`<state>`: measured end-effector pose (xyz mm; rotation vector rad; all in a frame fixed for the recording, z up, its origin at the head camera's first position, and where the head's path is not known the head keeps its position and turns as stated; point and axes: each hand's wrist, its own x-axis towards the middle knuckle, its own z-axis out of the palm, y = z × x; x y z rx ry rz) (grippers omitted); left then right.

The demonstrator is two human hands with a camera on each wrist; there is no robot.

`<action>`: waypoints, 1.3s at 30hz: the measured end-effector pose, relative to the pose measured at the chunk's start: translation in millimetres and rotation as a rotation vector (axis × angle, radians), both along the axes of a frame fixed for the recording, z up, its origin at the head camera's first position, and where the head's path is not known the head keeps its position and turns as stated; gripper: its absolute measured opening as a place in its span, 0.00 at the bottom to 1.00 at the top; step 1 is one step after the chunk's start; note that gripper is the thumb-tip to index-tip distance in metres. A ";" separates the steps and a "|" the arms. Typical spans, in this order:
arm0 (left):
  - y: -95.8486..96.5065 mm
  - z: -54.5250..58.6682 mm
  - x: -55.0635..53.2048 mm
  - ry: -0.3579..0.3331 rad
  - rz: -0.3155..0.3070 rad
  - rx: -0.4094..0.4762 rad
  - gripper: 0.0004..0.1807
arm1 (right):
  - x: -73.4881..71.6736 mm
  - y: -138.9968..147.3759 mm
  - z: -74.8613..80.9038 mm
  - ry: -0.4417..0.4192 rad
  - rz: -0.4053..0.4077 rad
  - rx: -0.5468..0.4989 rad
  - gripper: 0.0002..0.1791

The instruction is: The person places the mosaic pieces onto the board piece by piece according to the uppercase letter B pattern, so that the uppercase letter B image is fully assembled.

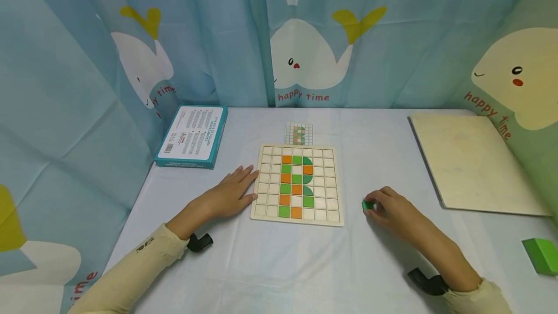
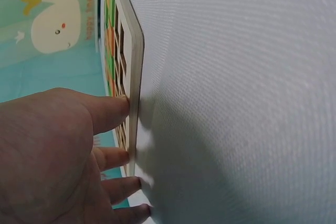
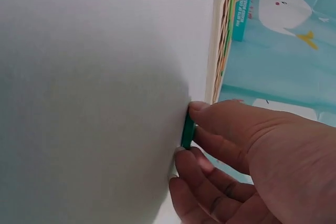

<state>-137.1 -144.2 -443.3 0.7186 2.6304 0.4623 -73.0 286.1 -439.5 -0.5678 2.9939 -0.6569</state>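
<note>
A wooden grid board (image 1: pixel 326 217) lies mid-table, with orange and green squares and several dark green rounded pieces set in its middle columns. My left hand (image 1: pixel 233 193) lies with fingers spread at the board's left edge; in the left wrist view, the thumb (image 2: pixel 113 113) touches its rim. To the right of the board, apart from it, my right hand (image 1: pixel 390 210) pinches a small green tile (image 1: pixel 367 205) between thumb and fingers, at the table surface. The right wrist view shows this tile (image 3: pixel 187 129) standing on edge; its full shape is hidden by the fingers.
A small pattern card (image 1: pixel 299 133) lies just behind the board. At the back left is a teal and white box (image 1: pixel 192 134). A large pale panel (image 1: pixel 475 159) lies at the right, and a green block (image 1: pixel 541 256) sits near the right edge. Printed curtains enclose the table.
</note>
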 end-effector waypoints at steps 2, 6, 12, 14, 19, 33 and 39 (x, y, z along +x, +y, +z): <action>0.1 0.6 0.3 0.000 0.000 0.003 0.39 | -0.6 -2.1 -0.3 0.018 0.008 -0.004 0.12; 0.2 1.2 0.3 -0.002 0.000 0.002 0.39 | -1.7 -5.8 0.9 0.054 0.043 -0.014 0.12; 0.2 0.4 0.1 0.003 0.000 0.000 0.39 | -4.5 -21.9 5.2 0.103 0.100 -0.027 0.12; 0.3 0.4 0.1 0.000 0.002 -0.001 0.39 | -5.0 -32.0 6.1 0.112 0.125 -0.026 0.12; 0.6 -0.1 0.1 0.001 0.004 -0.006 0.39 | -3.6 -62.2 6.0 0.113 0.183 -0.037 0.11; 0.7 -1.7 -0.9 -0.001 -0.003 -0.015 0.39 | -0.9 -111.4 -6.0 0.178 0.304 -0.072 0.10; 0.0 -3.2 -1.9 0.005 -0.005 -0.018 0.39 | -3.7 -112.7 -4.9 0.153 0.305 -0.068 0.09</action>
